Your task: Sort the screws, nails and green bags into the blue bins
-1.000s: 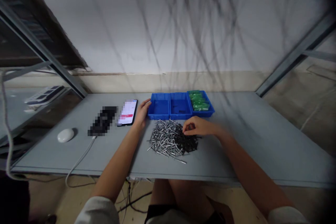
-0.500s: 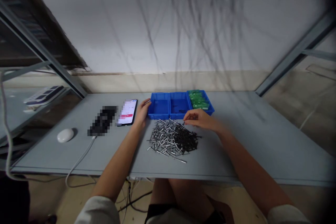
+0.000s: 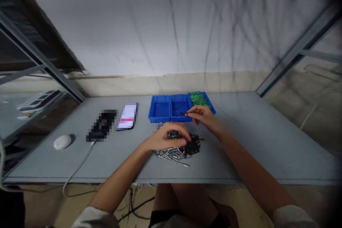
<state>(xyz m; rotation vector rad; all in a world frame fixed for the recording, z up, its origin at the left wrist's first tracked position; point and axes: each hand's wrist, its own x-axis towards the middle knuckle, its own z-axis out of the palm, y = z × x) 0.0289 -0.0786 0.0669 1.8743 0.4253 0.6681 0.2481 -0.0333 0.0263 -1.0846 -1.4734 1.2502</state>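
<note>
A loose heap of thin rivets lies on the grey table (image 3: 240,156), silver ones (image 3: 171,153) on the left and black ones (image 3: 193,146) on the right. My left hand (image 3: 165,137) is curled down onto the heap and hides its middle, so I cannot tell what its fingers hold. My right hand (image 3: 201,117) pinches a small black rivet (image 3: 183,114) between finger and thumb, above the middle compartment of a blue parts tray (image 3: 181,105). The tray's right compartment (image 3: 200,98) holds green pieces.
Left of the tray lie a phone (image 3: 127,115) with a lit screen and a pixelated black object (image 3: 101,125). A white mouse (image 3: 62,141) sits further left, its cable running over the table's front edge. Metal shelf uprights stand on both sides.
My left hand has moved from beside the tray onto the heap. My right hand has risen from the heap to above the tray, now with a black rivet pinched.
</note>
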